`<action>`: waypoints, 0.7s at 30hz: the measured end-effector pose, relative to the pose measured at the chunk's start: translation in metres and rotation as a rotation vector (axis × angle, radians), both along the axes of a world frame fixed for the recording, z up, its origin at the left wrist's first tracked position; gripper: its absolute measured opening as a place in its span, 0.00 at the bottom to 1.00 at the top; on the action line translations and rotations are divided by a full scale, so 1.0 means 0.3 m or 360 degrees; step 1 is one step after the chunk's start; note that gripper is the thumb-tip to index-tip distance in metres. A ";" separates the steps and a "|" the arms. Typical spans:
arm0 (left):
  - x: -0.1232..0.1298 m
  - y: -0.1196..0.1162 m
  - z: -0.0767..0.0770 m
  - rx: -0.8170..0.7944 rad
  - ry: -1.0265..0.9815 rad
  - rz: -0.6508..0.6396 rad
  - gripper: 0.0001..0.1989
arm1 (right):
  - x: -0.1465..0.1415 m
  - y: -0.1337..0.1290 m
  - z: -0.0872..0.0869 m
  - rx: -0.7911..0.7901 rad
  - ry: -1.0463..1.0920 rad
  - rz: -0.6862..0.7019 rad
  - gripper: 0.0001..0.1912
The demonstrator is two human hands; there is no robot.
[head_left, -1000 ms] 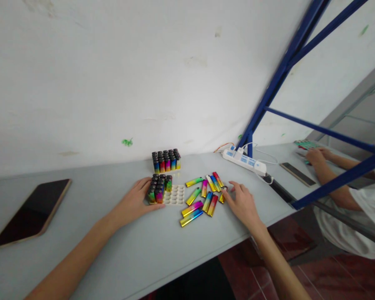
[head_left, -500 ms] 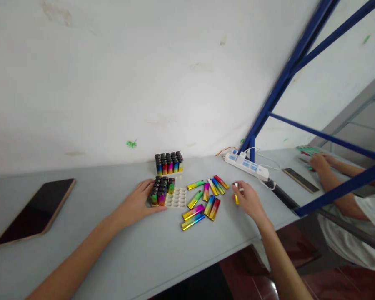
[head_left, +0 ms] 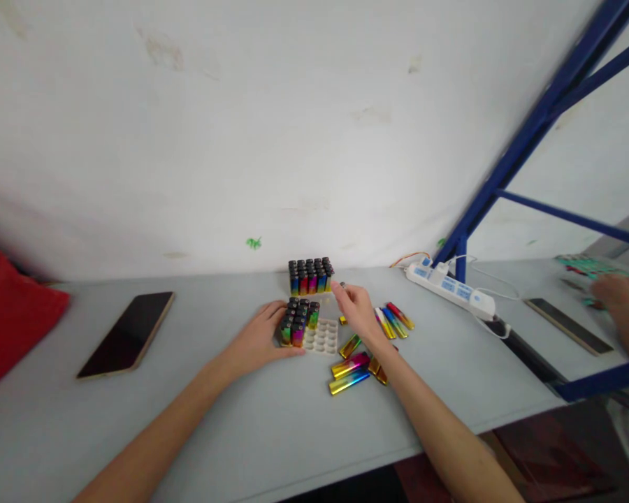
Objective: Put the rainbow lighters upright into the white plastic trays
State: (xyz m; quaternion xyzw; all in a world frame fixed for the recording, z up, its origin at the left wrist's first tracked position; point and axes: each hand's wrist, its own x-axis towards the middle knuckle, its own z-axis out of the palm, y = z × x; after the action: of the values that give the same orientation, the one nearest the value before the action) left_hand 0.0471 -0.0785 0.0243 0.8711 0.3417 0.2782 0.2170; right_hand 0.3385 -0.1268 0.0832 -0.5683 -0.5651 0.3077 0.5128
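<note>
My left hand [head_left: 259, 339] curls around the left side of a white tray [head_left: 322, 338] with round holes, its thumb along the front edge. Several rainbow-metallic lighters [head_left: 297, 323] with black tops stand upright in the tray's left part; holes show on the right. Just behind the tray's right side is my right hand [head_left: 355, 307], closed on a lighter [head_left: 342, 285]. Only the lighter's top end shows; the fingers hide the rest. Loose lighters [head_left: 349, 381] lie on the table right of the tray, some partly covered by my right hand and forearm.
A second block of upright lighters [head_left: 310, 276] stands near the wall. A phone [head_left: 128, 335] and red cloth [head_left: 15, 314] lie left. Right are a white power strip [head_left: 448, 288], blue metal frame [head_left: 482, 202], another phone [head_left: 569, 326] and another person's hand [head_left: 621, 290].
My right hand has moved left with the lighter, from beyond the loose lighters to near the tray. My left hand stays on the tray. The view has turned left, bringing the red cloth in.
</note>
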 end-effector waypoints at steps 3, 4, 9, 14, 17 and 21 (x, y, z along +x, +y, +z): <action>0.003 -0.009 0.000 0.0001 -0.0029 0.0018 0.44 | -0.021 -0.011 -0.048 -0.0051 -0.0138 -0.0047 0.41; 0.004 -0.011 -0.001 0.0002 -0.0036 0.0020 0.43 | -0.020 -0.027 -0.061 -0.0069 -0.0160 -0.0032 0.39; 0.007 -0.015 0.001 -0.0017 -0.0033 0.0026 0.42 | -0.001 -0.103 -0.077 -0.0085 -0.0202 0.0136 0.28; 0.007 -0.015 0.009 -0.0030 -0.0009 0.0039 0.43 | -0.015 -0.117 -0.050 -0.0087 -0.0286 0.0168 0.25; 0.009 -0.017 0.013 -0.0036 -0.0018 0.0038 0.42 | -0.027 -0.123 -0.036 -0.0048 -0.0365 0.0172 0.26; 0.012 -0.021 0.016 -0.0059 -0.0013 0.0039 0.43 | -0.030 -0.132 -0.023 0.0085 -0.0467 0.0218 0.23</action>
State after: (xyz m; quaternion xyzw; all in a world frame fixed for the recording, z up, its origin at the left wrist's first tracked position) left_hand 0.0506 -0.0847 0.0289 0.8615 0.3566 0.2780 0.2310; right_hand 0.3296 -0.1666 0.0761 -0.5535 -0.6793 0.2405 0.4175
